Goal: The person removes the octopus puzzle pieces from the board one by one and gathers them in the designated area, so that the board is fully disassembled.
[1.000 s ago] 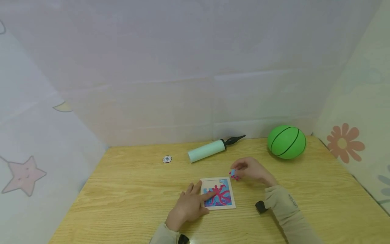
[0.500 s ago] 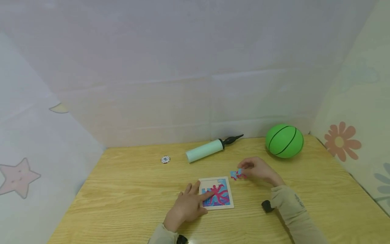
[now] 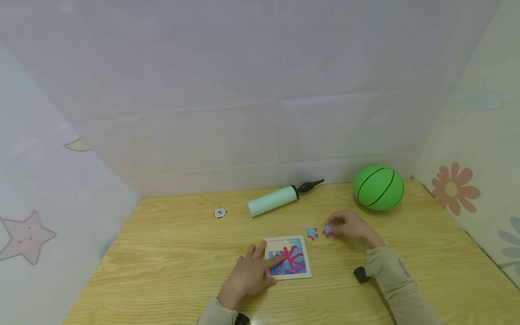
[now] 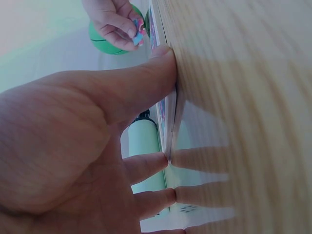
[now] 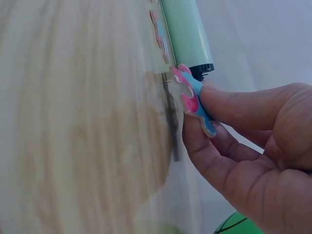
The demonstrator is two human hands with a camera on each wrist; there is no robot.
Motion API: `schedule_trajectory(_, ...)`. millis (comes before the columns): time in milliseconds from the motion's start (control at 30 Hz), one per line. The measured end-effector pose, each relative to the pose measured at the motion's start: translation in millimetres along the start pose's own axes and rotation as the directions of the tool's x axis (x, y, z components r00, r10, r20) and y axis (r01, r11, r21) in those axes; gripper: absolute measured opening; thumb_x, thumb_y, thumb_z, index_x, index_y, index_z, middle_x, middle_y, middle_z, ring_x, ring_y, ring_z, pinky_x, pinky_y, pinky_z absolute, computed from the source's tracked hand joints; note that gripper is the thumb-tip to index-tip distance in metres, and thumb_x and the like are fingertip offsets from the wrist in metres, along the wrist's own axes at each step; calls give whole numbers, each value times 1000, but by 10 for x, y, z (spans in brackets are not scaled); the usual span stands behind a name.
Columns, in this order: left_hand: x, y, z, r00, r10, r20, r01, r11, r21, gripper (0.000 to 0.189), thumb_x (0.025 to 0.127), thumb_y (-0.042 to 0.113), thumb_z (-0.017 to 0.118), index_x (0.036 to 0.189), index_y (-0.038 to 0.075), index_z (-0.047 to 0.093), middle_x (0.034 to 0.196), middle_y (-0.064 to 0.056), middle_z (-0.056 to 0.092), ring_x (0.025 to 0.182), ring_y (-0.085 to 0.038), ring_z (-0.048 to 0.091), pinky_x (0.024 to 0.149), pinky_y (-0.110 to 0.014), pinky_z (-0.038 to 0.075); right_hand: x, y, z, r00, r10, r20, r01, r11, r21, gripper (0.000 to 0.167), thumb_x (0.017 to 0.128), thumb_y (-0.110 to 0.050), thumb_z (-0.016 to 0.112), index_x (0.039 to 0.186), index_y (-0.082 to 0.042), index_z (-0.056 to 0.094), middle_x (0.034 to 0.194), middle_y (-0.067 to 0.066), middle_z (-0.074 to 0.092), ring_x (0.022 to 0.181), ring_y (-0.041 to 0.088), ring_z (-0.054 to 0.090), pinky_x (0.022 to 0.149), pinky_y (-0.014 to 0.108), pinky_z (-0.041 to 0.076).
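Note:
My left hand [image 3: 248, 273] rests spread over the left side of a square wooden puzzle tray [image 3: 289, 276]. Its index finger lies straight across the pink octopus picture [image 3: 293, 261], and its thumb touches the tray's near edge in the left wrist view. The picture leaves bare wood at the tray's upper left. To the right of the tray, my right hand [image 3: 353, 225] pinches a blue and pink puzzle piece [image 5: 196, 97] between thumb and fingers, tilted just above the table. Another puzzle piece [image 3: 311, 233] lies flat between that hand and the tray.
A mint green hand pump [image 3: 274, 201] with a black end lies behind the tray. At the back right sits a green ball [image 3: 378, 187] with black lines. A round poker chip [image 3: 220, 212] lies at the back left. Printed cloth walls surround the wooden table [image 3: 170, 257].
My right hand has moved right with one puzzle piece. The other piece, earlier overlapped with it by the fingers, now lies apart on the table. The left hand stays on the tray.

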State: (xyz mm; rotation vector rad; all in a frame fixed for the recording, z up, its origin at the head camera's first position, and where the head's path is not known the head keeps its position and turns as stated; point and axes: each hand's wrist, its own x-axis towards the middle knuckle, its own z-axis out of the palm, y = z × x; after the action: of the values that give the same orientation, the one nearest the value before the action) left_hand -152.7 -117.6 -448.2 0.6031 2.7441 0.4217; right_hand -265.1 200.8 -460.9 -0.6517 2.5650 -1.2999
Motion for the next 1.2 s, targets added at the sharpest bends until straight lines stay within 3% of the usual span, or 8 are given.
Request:
schedule_trajectory(100,1,2,3,1000,-4,5,4,1000,-4,57,90,40,65,143,43,43,156,-16,22,138,-47,24,97,-68,32,-22,29,-22,1000,-4,7,4,1000,7,16,85,2,66,100,8,67,93,14,68,88,22,61,77,32,48)
schedule_trajectory(333,1,-2,5,1000,-4,4,4,1000,-10,57,90,40,65,143,43,43,156,-16,21,138,-47,24,97,-68,32,-34,53,-29,998,66,-23,-65,997,36,13,84,2,67,97,5,69,93,11,68,85,18,59,75,31,48)
schedule_trajectory(567,-3,-8,8,1000,-5,2,5,1000,-11,57,90,40,65,142,43,44,156,-15,21,138,-47,24,97,-68,32,-23,51,1,990,116,-77,-120,992,-45,9,83,0,70,92,-1,71,90,6,68,83,18,59,75,33,47)
schedule_trajectory(733,-7,-2,0,1000,-9,8,9,1000,-8,56,90,40,64,142,43,44,156,-15,22,138,-46,23,97,-68,32,-19,78,7,987,114,-112,-125,988,-90,7,81,-2,72,88,-4,71,86,3,67,80,15,57,73,32,45)
schedule_trajectory(1200,-3,25,6,1000,-21,7,21,1000,4,56,89,41,65,141,44,44,156,-15,22,138,-46,24,96,-68,32,-28,106,12,990,78,-122,-93,987,-129,7,83,-8,73,89,-5,72,87,3,67,81,16,56,73,34,45)
